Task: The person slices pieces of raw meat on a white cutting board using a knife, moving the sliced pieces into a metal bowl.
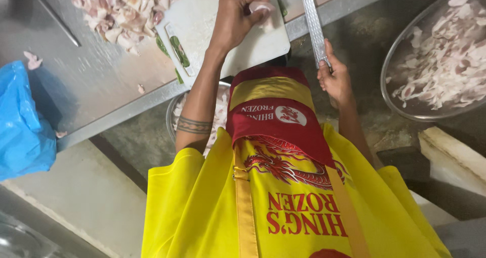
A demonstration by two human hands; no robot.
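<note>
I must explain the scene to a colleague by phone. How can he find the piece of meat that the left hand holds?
Start at the white cutting board on the steel table. At its far right part, the left hand presses one pale pink piece of meat. It lies alone under the fingers, apart from the big meat pile to the board's left.

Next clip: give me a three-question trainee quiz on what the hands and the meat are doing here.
1. True or false: the left hand presses a pale piece of meat onto the white cutting board.
2. What does the right hand hold?
A. a blue bag
B. a long knife
C. a metal bowl
3. Fill in: the sliced meat at the right edge lies in a round ____.

Key
1. True
2. B: the blade points away from the person, beside the board.
3. Metal bowl, standing lower than the steel table, where a heap of raw meat lies.
</note>
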